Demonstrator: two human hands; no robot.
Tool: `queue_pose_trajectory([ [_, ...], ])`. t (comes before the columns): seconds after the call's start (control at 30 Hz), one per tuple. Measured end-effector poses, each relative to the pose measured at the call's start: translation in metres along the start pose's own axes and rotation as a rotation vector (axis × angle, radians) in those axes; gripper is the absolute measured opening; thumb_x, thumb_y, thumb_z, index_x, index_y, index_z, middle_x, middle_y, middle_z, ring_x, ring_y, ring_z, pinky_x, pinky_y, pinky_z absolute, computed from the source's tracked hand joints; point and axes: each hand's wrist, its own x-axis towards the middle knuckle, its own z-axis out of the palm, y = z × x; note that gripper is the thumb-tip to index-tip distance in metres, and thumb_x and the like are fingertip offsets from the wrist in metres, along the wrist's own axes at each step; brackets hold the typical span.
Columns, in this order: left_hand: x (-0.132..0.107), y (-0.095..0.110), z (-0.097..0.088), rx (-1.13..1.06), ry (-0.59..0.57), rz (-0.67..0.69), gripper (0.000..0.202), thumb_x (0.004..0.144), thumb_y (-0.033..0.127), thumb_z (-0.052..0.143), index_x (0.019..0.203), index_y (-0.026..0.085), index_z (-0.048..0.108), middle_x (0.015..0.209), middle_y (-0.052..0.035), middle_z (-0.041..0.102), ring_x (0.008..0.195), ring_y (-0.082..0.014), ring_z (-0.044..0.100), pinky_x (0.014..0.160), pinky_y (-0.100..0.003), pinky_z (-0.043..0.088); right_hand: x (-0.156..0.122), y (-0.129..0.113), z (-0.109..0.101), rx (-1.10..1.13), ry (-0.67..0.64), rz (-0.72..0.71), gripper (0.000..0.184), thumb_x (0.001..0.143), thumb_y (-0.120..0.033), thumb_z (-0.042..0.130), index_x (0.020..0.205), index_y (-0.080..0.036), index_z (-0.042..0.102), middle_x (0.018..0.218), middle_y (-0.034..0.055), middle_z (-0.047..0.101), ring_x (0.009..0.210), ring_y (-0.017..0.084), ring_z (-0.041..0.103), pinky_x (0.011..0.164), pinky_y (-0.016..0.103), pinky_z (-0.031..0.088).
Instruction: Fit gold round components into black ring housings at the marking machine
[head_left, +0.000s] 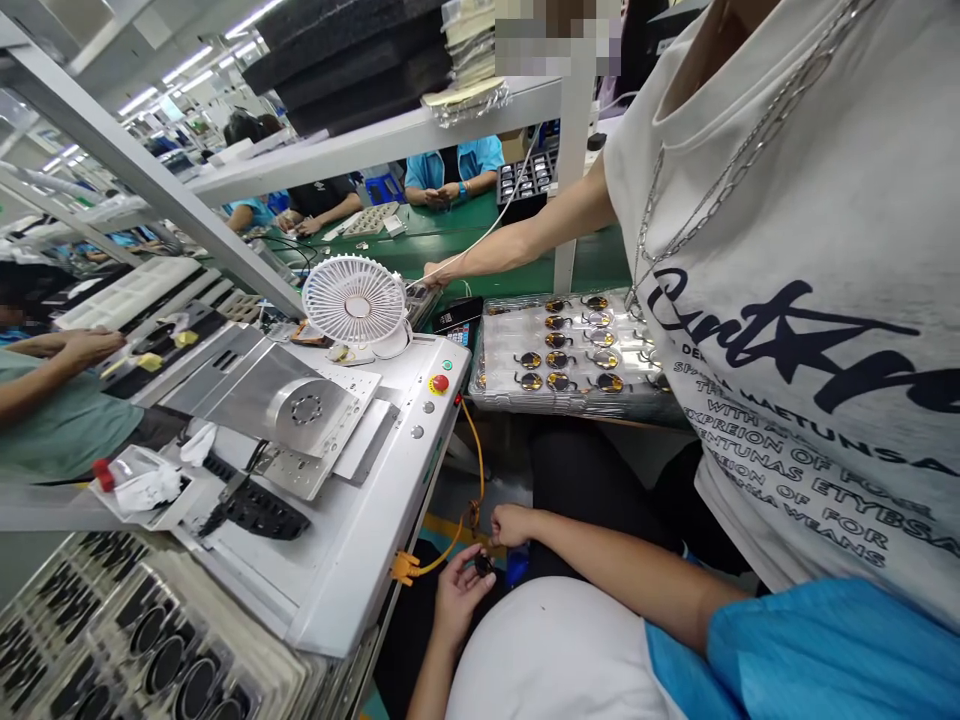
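My left hand (pixel 454 597) is low in the view, fingers curled around a small dark round part (pixel 484 565). My right hand (pixel 514 525) is just above and to the right of it, fingertips close to the part. Thin orange cable (pixel 474 470) runs down beside the white machine housing (pixel 390 480) to a yellow connector (pixel 405 567), passing near my right fingertips. Whether my right hand pinches anything is hidden at this size.
A co-worker in a white printed T-shirt (pixel 787 300) stands at the right, arm reaching across. A clear tray of round parts (pixel 570 345) sits beyond my hands. The machine has a red stop button (pixel 439 383). A white fan (pixel 354 300) and metal plates (pixel 255 385) stand on it.
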Motion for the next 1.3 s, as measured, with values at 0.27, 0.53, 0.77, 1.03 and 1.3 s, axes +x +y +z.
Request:
queue_pose_trajectory([
  [0.27,0.0001,0.0011,0.0005,0.009,0.008,0.004,0.066,0.050,0.042,0.100,0.107,0.016,0.078,0.123,-0.0198,0.076,0.105,-0.0335,0.077,0.103,-0.050,0.056,-0.0014,-0.0017,-0.0010,0.008,0.015,0.001,0.026,0.101,-0.037,0.067,0.111,-0.013,0.069,0.108,0.0066,0.071,0.096,0.020,0.069,0.087,0.040,0.060],
  [0.53,0.0019,0.0022,-0.0009,0.020,-0.005,-0.013,0.069,0.048,0.040,0.100,0.108,0.016,0.077,0.116,-0.0192,0.079,0.106,-0.0346,0.077,0.105,-0.052,0.056,0.0019,-0.0014,-0.0004,0.003,0.005,-0.005,0.026,0.101,-0.038,0.066,0.110,-0.013,0.069,0.107,0.0063,0.070,0.095,0.020,0.069,0.087,0.040,0.059],
  [0.77,0.0020,0.0026,-0.0005,0.030,0.006,-0.014,0.069,0.048,0.039,0.100,0.108,0.016,0.077,0.116,-0.0197,0.079,0.107,-0.0348,0.077,0.105,-0.052,0.055,0.0013,-0.0014,-0.0003,0.001,-0.001,-0.009,0.026,0.101,-0.038,0.066,0.110,-0.013,0.069,0.105,0.0060,0.071,0.093,0.020,0.070,0.085,0.039,0.060],
  [1.03,0.0038,-0.0003,-0.0001,0.030,0.014,-0.029,0.072,0.045,0.040,0.101,0.108,0.016,0.076,0.116,-0.0193,0.078,0.108,-0.0350,0.076,0.105,-0.051,0.056,-0.0008,-0.0051,-0.0024,0.007,-0.006,0.009,0.026,0.101,-0.037,0.066,0.110,-0.014,0.069,0.107,0.0063,0.070,0.095,0.020,0.069,0.086,0.039,0.059],
  [1.3,0.0030,0.0029,-0.0001,0.038,0.000,-0.040,0.068,0.048,0.039,0.099,0.108,0.016,0.076,0.118,-0.0185,0.078,0.110,-0.0335,0.075,0.107,-0.050,0.054,0.0002,-0.0043,-0.0033,0.028,-0.007,0.003,0.027,0.101,-0.040,0.066,0.107,-0.014,0.069,0.104,0.0057,0.071,0.093,0.020,0.069,0.085,0.039,0.059],
])
